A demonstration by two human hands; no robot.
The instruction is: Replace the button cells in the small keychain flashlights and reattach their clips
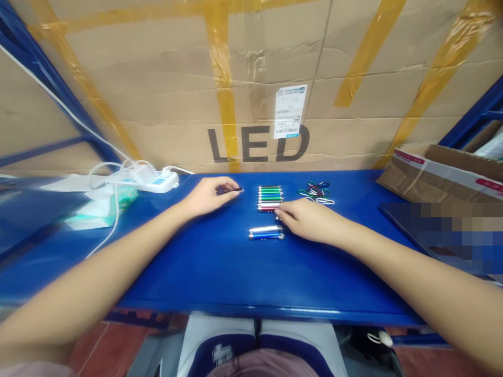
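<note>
My left hand (pixel 208 195) rests on the blue table (pixel 204 267), its fingers closed on a thin dark stick-like item (pixel 232 190) that pokes out to the right. My right hand (pixel 304 218) lies fingers-curled beside a row of several small coloured flashlights (pixel 270 197), its fingertips touching the end of the nearest red one. Two more flashlights, silver and blue (pixel 266 232), lie side by side just left of that hand. A pile of coloured carabiner clips (pixel 316 191) sits behind the right hand.
A white power strip with cables (pixel 155 180) and a plastic bag (pixel 102 207) lie at the left. A taped cardboard box marked LED (pixel 255 84) stands behind the table. An open carton (pixel 444 173) sits at the right.
</note>
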